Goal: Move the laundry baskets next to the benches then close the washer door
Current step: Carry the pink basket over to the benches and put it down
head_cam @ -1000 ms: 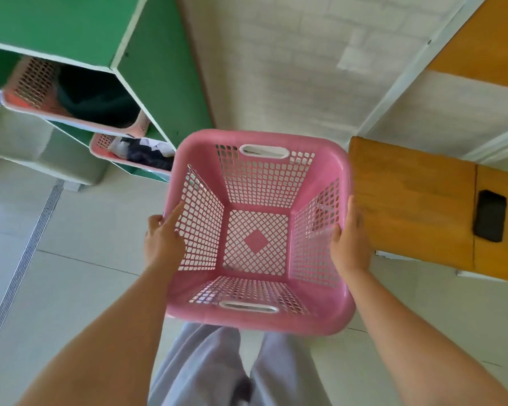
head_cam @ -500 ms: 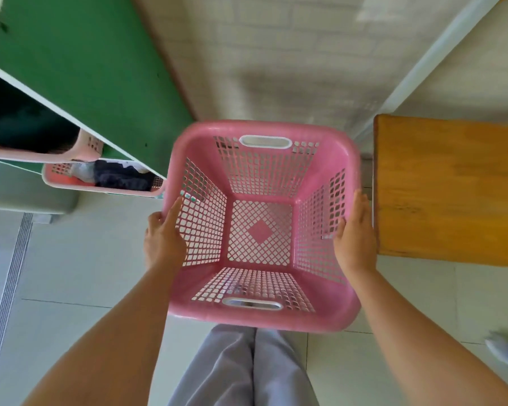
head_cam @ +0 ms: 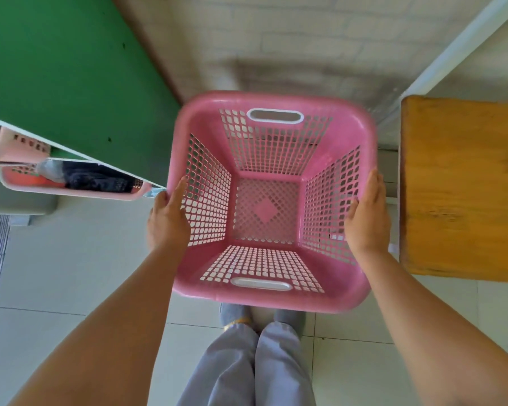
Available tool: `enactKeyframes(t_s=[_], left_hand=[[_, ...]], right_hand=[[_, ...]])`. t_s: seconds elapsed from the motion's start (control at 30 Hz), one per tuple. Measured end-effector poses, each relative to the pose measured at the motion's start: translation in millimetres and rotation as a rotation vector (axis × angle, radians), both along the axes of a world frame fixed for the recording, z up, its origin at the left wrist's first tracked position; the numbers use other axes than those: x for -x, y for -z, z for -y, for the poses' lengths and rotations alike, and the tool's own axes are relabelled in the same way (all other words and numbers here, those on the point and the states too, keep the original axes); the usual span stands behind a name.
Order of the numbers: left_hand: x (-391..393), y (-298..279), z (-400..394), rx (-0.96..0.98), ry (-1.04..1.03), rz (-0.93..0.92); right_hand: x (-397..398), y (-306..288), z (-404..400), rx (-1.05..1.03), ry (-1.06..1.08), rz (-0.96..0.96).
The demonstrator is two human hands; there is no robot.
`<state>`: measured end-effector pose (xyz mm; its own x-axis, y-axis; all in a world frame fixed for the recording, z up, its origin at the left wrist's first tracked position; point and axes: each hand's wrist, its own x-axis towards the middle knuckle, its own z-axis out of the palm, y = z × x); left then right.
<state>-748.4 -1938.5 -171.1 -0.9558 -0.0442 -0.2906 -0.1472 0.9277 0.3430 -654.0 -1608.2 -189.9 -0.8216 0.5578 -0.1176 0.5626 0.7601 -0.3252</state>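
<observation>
Gripping the empty pink plastic lattice laundry basket (head_cam: 272, 200) by its 2 opposite side rims, the person holds it clear of the pale tiled floor (head_cam: 71, 273), mouth up and roughly level. The left hand (head_cam: 167, 221) wraps the left rim with the thumb lying inside along the mesh wall, and the right hand (head_cam: 367, 218) does the same on the right rim, so both hands are closed on the basket and share its weight evenly. Its 2 white-edged handle slots sit on the near and far walls, unused, so the line between the handles runs away from the body. What the next move turns on is the orange-brown wooden bench (head_cam: 464, 186), which lies directly to the right of the basket, just beside the right hand and its rim, with only a narrow strip of floor between them. The right hand is therefore the nearer one, and setting down probably means lowering almost straight, keeping those knuckles off the bench edge. On the left, a green cabinet (head_cam: 71, 68) holds 2 more pink baskets (head_cam: 71, 186) in its open shelves.
</observation>
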Motion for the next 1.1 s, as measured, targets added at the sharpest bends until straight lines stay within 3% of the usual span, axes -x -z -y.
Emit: enactKeyframes(t_s=[0.27,0.73,0.9,1.1], left_hand=[[27.5,5.5,-11.4,0.047,0.085,-0.079],[18.1,-6.3,-23.4,0.282,0.143,0.181],[7.5,-19.7,-23.4,0.269,0.174,0.209],[-16.2,-76.8,-35.9,0.244,0.322,0.170]], right_hand=[[5.7,15.1,-6.0,-0.027,0.017,-0.025],[3.7,-2.4,-5.7,-0.054,-0.049,0.146],[-13.2,-24.8,3.9,-0.067,-0.120,0.201],[-55.1,-83.9,19.7,-0.068,-0.162,0.237]])
